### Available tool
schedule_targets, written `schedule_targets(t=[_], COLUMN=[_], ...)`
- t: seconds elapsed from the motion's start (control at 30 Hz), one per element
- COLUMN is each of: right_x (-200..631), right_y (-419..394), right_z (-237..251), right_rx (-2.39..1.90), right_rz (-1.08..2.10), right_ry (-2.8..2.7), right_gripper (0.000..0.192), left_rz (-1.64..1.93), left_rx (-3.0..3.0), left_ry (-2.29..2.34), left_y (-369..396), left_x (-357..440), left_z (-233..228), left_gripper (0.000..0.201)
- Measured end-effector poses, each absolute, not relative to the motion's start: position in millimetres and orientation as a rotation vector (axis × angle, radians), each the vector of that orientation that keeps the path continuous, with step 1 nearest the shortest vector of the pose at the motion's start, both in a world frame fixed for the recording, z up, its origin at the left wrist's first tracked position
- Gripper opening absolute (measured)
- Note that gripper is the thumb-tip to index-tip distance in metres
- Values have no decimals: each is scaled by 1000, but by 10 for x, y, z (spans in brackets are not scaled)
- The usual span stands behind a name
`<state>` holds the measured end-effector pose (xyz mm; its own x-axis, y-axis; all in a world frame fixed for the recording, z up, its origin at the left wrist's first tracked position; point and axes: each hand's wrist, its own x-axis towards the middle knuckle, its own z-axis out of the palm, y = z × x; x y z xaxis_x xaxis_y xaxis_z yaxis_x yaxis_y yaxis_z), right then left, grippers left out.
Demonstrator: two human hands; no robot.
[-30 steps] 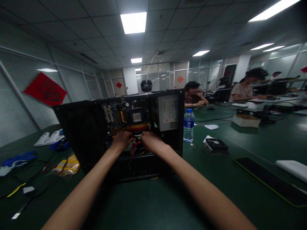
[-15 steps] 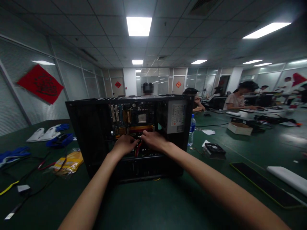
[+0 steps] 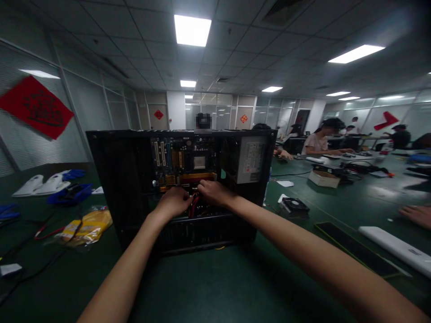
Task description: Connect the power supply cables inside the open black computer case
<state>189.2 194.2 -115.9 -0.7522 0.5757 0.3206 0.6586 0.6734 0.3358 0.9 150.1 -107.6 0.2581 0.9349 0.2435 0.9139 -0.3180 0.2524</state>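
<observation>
Two hands: both reach into an open computer case point(image 3: 128, 188) standing on the green counter point(image 3: 215, 278).
Left hand point(image 3: 173, 202): curled, knuckles up, fingers bent down into the wiring at the lower edge of the motherboard point(image 3: 183, 163); the fingertips are hidden, so I cannot tell how far the grip is open or what it pinches.
Right hand point(image 3: 213, 192): fingers drawn close together, narrow grip, tips pressed at the spot where the red cables point(image 3: 193, 207) meet the board; whether they clamp a plug cannot be told.
Hands to each other: just beside one another, nearly touching, the cables running down between them.
Case: black, side panel off, open side toward the camera, upright at the middle of the counter.
Power supply point(image 3: 251, 159): grey box in the case's upper right corner, with a white label; the print is too small to read.
Left of case: yellow packet in clear wrap point(image 3: 88, 224), loose dark wires, blue and white items further back.
Right of case: small black fan point(image 3: 294, 206), flat dark pad point(image 3: 353, 246), white keyboard point(image 3: 393, 249).
Writing: red diamond paper on the left wall point(image 3: 35, 107) bears dark characters, blurred, unreadable.
Far right edge: another person's hand point(image 3: 417, 214) rests on the counter.
Background: other people are seated at further counters.
</observation>
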Motion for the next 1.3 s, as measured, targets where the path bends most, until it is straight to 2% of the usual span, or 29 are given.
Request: schedule_targets(t=[0.7, 1.03, 1.3], right_x=[1910, 1912, 1903], right_y=[1938, 1915, 1935], right_z=[-1154, -1145, -1147], right_rx=[-962, -967, -1070], right_rz=[-748, -680, -726], right_ry=[-2732, -2703, -2652], right_gripper=[20, 17, 21], left_rz=[552, 564, 551], left_rx=[2369, 2402, 2415], left_ry=[1851, 1839, 1826], left_y=[1449, 1483, 1486], left_x=[33, 10, 26], left_z=[-1041, -1080, -1070], left_gripper=[36, 35, 38])
